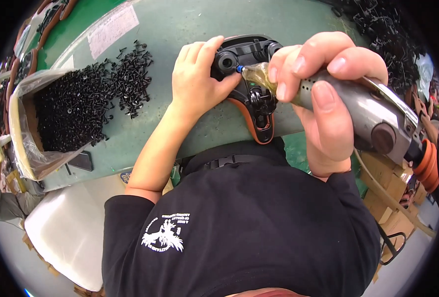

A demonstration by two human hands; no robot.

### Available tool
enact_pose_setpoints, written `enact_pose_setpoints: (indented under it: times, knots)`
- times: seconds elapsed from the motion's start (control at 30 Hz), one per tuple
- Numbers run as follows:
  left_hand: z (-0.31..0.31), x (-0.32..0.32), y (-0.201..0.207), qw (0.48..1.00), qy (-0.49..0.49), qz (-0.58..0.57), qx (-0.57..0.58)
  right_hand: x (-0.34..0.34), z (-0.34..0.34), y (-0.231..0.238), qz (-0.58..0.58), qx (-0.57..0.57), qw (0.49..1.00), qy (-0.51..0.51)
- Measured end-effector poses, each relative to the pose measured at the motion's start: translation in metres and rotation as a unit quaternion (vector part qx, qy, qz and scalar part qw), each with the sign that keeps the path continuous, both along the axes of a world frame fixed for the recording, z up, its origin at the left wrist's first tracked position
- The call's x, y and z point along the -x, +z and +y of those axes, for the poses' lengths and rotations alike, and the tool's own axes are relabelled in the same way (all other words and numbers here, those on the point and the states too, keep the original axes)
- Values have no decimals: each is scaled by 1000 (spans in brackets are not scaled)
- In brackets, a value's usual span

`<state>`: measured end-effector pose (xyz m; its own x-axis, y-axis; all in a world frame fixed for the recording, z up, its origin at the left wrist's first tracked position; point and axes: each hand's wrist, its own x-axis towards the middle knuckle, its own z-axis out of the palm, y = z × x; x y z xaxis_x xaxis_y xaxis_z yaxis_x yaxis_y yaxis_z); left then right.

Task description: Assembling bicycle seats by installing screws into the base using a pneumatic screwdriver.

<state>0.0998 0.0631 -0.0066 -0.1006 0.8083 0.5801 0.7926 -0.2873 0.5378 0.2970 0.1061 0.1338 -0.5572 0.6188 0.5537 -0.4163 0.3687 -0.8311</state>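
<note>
A bicycle saddle point(255, 110), black with orange-brown sides, lies underside up on the green table, its narrow nose pointing toward me. My left hand point(195, 79) grips the left part of its wide end, thumb stretched toward the round black socket point(226, 61). In my right hand point(323, 89) is a grey power screwdriver point(378, 116), held tilted with my fingers wrapped round its body. Its blue tip point(240, 69) is beside that socket, close to my left thumb; whether it touches a screw cannot be made out. My palm and fingers hide the saddle's right side.
A plastic-lined box point(24, 128) on its side spills black screws point(76, 104) onto the table at left. A paper sheet point(111, 32) lies behind them. More black parts point(385, 34) are piled at far right. A white seat point(66, 232) and cardboard boxes point(390, 193) stand below the table.
</note>
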Motion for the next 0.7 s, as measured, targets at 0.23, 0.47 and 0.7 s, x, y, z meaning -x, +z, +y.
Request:
enact_pose_setpoints:
  times: [0.23, 0.47, 0.7]
  knots:
    - [-5, -3, -18, 996, 27, -65, -45, 19, 19, -27, 2, -38, 998, 41]
    - [-17, -2, -25, 984, 65, -155, -53, 46, 2, -32, -36, -27, 999, 6]
    - [-14, 0, -38, 977, 46, -187, -92, 57, -4, -45, -118, -140, 983, 11]
